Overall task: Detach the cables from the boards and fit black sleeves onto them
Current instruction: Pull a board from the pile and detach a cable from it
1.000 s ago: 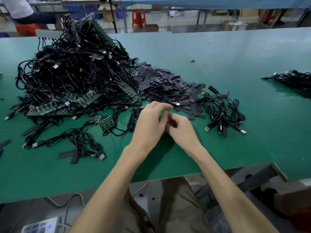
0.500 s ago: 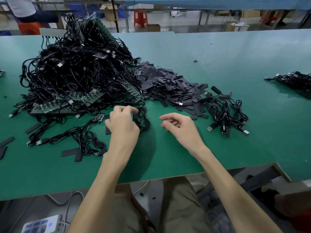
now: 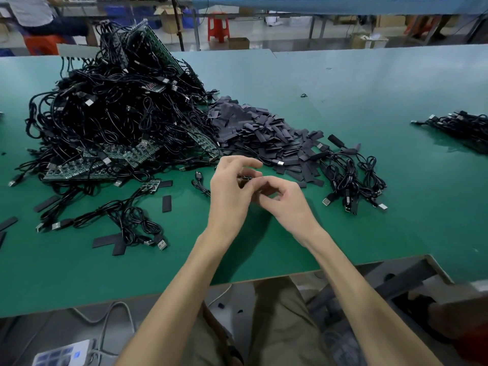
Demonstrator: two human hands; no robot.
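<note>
Item one: green table (image 3: 396, 207), on which all stock lies loose.

Item two: large heap of cables and boards (image 3: 118, 114), far left, black leads tangled over green boards (image 3: 100, 162).

Item three: pile of black sleeves (image 3: 258, 133), touching the heap's right edge and spreading toward the hands.

Item four: bundle of leads (image 3: 351, 178), just right of the sleeves, plugs pointing toward us. A second bundle (image 3: 459, 125) lies well apart at the far right.

Item five: strays at near left, namely a small board (image 3: 151, 185), a loose sleeve (image 3: 167, 203) and a coiled lead cluster (image 3: 132, 223).

Item six: cable (image 3: 248, 177), the piece in work, held above the table in front of the sleeves. Our left hand (image 3: 229, 191) pinches it with curled fingers, its slack trailing left. Our right hand (image 3: 285, 204) is curled, forefinger tip at the cable's end (whether it actually grips we cannot tell).

Item seven, containers: cardboard box (image 3: 238, 43) on the floor beyond the table, beside a red stool (image 3: 217, 25); we cannot tell its contents.
</note>
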